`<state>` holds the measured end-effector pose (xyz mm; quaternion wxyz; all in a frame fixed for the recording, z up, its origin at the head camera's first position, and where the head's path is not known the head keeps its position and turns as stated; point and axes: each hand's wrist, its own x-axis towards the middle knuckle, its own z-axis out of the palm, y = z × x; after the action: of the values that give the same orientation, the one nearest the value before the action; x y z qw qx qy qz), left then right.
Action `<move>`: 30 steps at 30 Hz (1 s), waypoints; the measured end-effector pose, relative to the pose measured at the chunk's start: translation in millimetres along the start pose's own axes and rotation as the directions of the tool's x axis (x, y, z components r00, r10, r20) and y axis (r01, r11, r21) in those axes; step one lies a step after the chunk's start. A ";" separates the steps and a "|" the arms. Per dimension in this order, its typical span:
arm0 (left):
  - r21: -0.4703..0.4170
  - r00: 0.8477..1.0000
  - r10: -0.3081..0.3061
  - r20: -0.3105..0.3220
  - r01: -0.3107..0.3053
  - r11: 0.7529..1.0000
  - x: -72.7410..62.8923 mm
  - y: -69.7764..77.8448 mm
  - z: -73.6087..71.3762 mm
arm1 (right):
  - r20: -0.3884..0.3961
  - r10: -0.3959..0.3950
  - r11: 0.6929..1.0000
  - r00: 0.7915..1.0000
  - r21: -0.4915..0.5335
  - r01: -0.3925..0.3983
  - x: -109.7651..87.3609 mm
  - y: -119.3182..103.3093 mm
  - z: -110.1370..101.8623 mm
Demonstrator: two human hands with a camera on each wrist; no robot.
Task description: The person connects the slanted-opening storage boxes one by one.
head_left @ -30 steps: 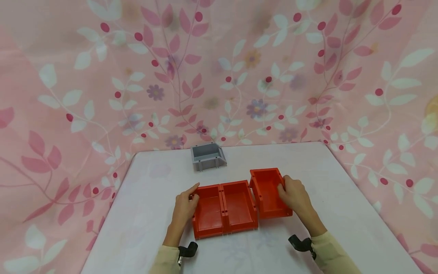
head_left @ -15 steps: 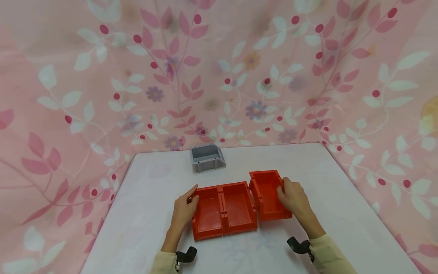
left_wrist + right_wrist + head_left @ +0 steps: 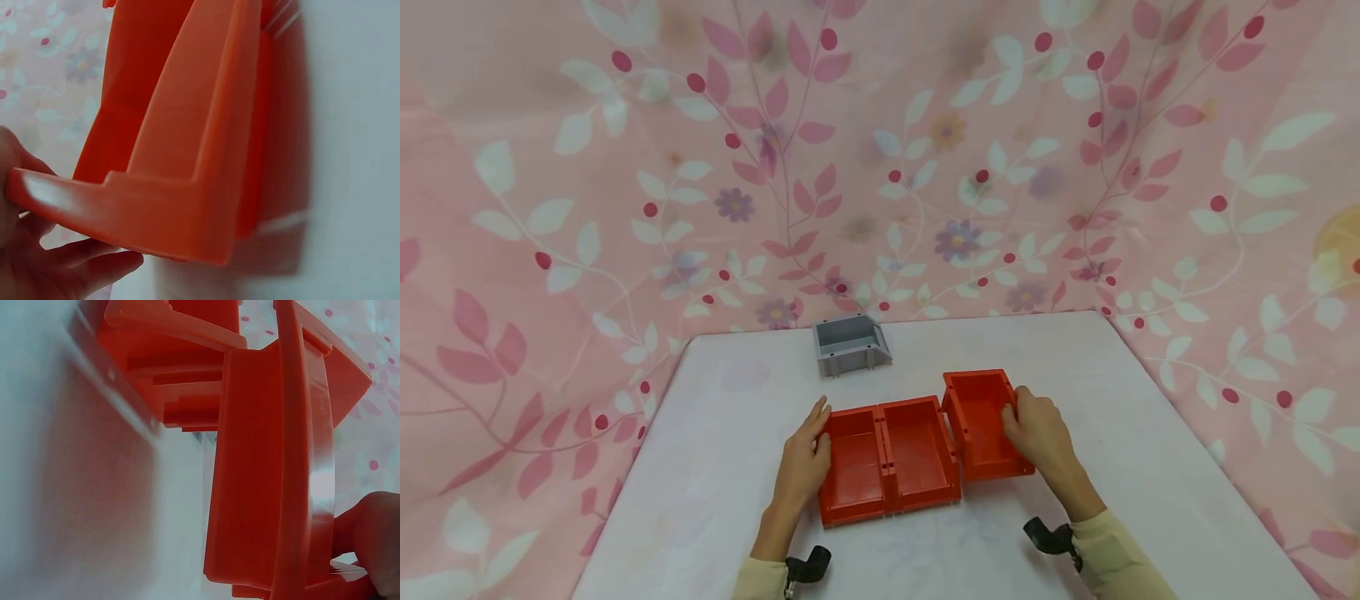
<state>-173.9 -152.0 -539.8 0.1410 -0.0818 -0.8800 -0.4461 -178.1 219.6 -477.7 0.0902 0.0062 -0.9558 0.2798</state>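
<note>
Two red plastic storage bins, the left bin (image 3: 852, 467) and the middle bin (image 3: 919, 454), stand side by side against each other in the head view. My left hand (image 3: 802, 467) holds the left bin's outer side wall, with the wall between thumb and fingers in the left wrist view. A third red bin (image 3: 985, 421) sits at the right, set farther back and angled beside the middle bin. My right hand (image 3: 1040, 429) grips its right side wall, thumb inside. Whether the third bin is hooked to the middle one, I cannot tell. All three red bins look empty.
Behind the red bins, near the table's back edge, stands a grey bin (image 3: 852, 343). The white-covered table (image 3: 715, 450) meets a pink floral cloth (image 3: 880, 167) at the back and sides. Black wrist mounts (image 3: 1048, 536) stick out from both sleeves.
My left hand's fingers have straightened and lie farther forward along the left bin's side. The right hand keeps its grip, and the bins hold nearly the same arrangement.
</note>
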 end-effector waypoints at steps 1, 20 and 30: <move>0.008 1.000 0.009 0.015 -0.009 1.000 -0.5 -0.3 -0.2 | 0.000 -0.002 1.000 1.000 0.000 0.002 0.3 -0.2 0.0; 0.040 0.997 -0.011 0.080 0.007 0.999 -1.5 -0.1 2.0 | -0.004 -0.003 0.999 1.000 0.045 0.004 -3.1 6.1 1.0; 0.031 0.995 -0.013 0.094 0.011 0.999 -0.1 -0.8 0.7 | 0.019 0.011 1.000 1.000 0.027 -0.012 -3.3 6.2 5.4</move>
<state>-174.2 -151.9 -540.9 0.0978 -0.0953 -0.8928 -0.4293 -176.1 221.9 -486.0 0.0795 0.0046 -0.9527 0.2933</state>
